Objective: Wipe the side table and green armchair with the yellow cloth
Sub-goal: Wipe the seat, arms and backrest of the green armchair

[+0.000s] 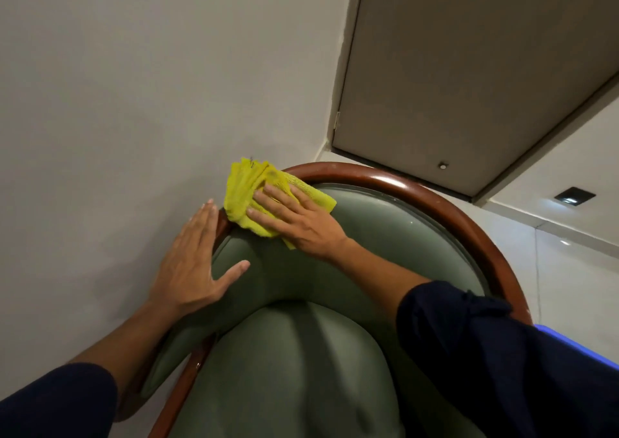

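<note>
I look down on the green armchair [294,364], with its green padded back and curved brown wooden rim. The yellow cloth [243,191] lies bunched over the top left of the rim. My right hand [294,218] lies flat on the cloth with fingers spread, pressing it onto the rim and padding. My left hand [194,263] rests open and flat on the left side of the chair back, its thumb on the green padding, holding nothing. The side table is not in view.
A plain grey wall [117,102] stands close behind and to the left of the chair. A closed door [469,69] is at the upper right, with pale tiled floor [569,270] to the right. A blue edge [576,343] shows behind my right sleeve.
</note>
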The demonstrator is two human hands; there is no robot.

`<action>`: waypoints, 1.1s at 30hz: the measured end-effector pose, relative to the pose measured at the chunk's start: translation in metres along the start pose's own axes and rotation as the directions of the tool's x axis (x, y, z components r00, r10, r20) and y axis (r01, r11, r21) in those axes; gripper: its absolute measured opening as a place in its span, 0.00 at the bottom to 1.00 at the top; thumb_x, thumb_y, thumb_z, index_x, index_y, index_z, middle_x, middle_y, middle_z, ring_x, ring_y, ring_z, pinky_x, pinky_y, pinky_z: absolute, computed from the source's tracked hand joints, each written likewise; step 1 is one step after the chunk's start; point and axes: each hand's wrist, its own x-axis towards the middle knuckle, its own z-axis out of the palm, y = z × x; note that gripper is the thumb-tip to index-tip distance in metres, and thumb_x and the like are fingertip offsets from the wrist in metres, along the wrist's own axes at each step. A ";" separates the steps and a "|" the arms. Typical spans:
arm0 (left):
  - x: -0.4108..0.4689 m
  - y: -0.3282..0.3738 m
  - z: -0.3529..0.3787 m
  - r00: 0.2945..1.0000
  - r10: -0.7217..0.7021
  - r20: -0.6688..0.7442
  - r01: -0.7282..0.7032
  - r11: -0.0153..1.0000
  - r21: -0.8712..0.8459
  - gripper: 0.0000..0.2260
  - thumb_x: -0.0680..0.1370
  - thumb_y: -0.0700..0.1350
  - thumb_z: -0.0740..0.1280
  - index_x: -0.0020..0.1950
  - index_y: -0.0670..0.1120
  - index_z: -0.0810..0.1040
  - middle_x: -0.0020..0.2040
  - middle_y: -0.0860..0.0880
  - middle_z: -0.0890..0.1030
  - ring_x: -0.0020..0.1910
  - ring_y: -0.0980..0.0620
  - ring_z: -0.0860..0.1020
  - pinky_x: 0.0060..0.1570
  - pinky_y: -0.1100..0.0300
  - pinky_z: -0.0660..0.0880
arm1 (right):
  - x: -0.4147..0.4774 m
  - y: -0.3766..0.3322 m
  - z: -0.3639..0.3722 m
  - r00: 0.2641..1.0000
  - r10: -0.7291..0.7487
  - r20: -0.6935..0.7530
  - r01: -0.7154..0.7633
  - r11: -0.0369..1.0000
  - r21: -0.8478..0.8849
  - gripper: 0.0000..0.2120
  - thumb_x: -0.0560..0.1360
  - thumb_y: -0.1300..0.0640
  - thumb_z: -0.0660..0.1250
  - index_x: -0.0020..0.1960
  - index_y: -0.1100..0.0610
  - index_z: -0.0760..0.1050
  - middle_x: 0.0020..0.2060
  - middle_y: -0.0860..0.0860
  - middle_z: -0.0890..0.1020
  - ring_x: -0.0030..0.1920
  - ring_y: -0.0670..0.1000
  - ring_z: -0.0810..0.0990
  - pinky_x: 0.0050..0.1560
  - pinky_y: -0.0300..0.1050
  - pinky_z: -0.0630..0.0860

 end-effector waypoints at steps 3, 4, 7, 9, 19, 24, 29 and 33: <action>0.001 -0.003 0.003 0.999 0.018 0.045 -0.018 1.000 0.008 0.47 0.73 0.75 0.50 0.81 0.47 0.40 0.82 0.48 0.44 0.80 0.54 0.44 0.78 0.53 0.47 | -0.050 0.033 -0.006 0.991 0.080 0.110 -0.076 0.996 -0.038 0.31 0.75 0.56 0.62 0.77 0.50 0.59 0.76 0.54 0.66 0.75 0.58 0.64 0.75 0.59 0.56; 0.001 -0.004 0.003 0.999 0.017 0.049 -0.017 1.000 0.004 0.47 0.73 0.75 0.51 0.81 0.48 0.39 0.82 0.49 0.43 0.80 0.55 0.42 0.78 0.51 0.48 | -0.067 0.040 -0.009 0.981 0.155 0.119 -0.153 0.988 -0.024 0.32 0.74 0.56 0.64 0.77 0.51 0.60 0.75 0.55 0.67 0.74 0.58 0.66 0.75 0.59 0.58; 0.002 -0.005 0.005 0.998 0.002 0.068 -0.003 1.000 0.009 0.47 0.73 0.75 0.51 0.81 0.50 0.38 0.82 0.51 0.41 0.80 0.56 0.40 0.77 0.49 0.50 | -0.125 0.048 -0.021 0.905 0.407 0.125 -0.414 0.909 0.041 0.35 0.71 0.59 0.69 0.76 0.53 0.62 0.73 0.57 0.69 0.73 0.59 0.69 0.74 0.57 0.59; 0.001 -0.006 0.005 0.996 -0.003 0.084 0.002 1.000 0.011 0.47 0.73 0.75 0.51 0.81 0.50 0.37 0.82 0.50 0.42 0.81 0.53 0.43 0.77 0.47 0.51 | -0.168 0.037 -0.027 0.809 0.572 0.132 -0.584 0.808 0.081 0.37 0.70 0.60 0.71 0.76 0.53 0.62 0.73 0.57 0.69 0.72 0.59 0.69 0.73 0.57 0.60; 0.002 0.000 0.003 0.998 0.008 0.066 -0.010 0.999 0.041 0.48 0.73 0.75 0.52 0.81 0.47 0.40 0.83 0.45 0.48 0.81 0.50 0.48 0.76 0.49 0.52 | -0.230 -0.017 -0.036 0.469 0.869 0.161 -0.873 0.428 0.235 0.28 0.78 0.49 0.53 0.77 0.54 0.58 0.76 0.58 0.64 0.76 0.60 0.62 0.76 0.59 0.55; 0.000 -0.001 0.004 1.000 0.003 0.024 -0.004 0.999 0.047 0.47 0.74 0.74 0.54 0.81 0.47 0.41 0.83 0.46 0.48 0.81 0.52 0.45 0.77 0.51 0.51 | -0.131 0.001 -0.016 0.601 0.784 0.156 -0.777 0.528 0.342 0.26 0.80 0.50 0.58 0.77 0.49 0.60 0.77 0.55 0.61 0.78 0.59 0.57 0.77 0.58 0.46; 0.002 0.000 0.000 1.000 0.028 -0.014 -0.027 0.999 0.032 0.45 0.75 0.72 0.54 0.81 0.45 0.46 0.82 0.45 0.53 0.81 0.49 0.51 0.78 0.51 0.53 | -0.014 -0.048 -0.007 0.876 0.466 0.125 -0.454 0.710 0.538 0.25 0.78 0.53 0.62 0.75 0.50 0.65 0.77 0.53 0.63 0.78 0.56 0.55 0.76 0.56 0.38; 0.000 -0.002 0.001 0.997 0.039 -0.062 -0.040 0.999 -0.007 0.43 0.76 0.71 0.54 0.81 0.44 0.50 0.81 0.43 0.58 0.80 0.48 0.54 0.78 0.49 0.54 | -0.007 -0.122 0.001 0.980 0.124 0.155 -0.193 0.774 0.604 0.23 0.79 0.52 0.60 0.74 0.52 0.66 0.79 0.52 0.59 0.79 0.52 0.51 0.76 0.59 0.49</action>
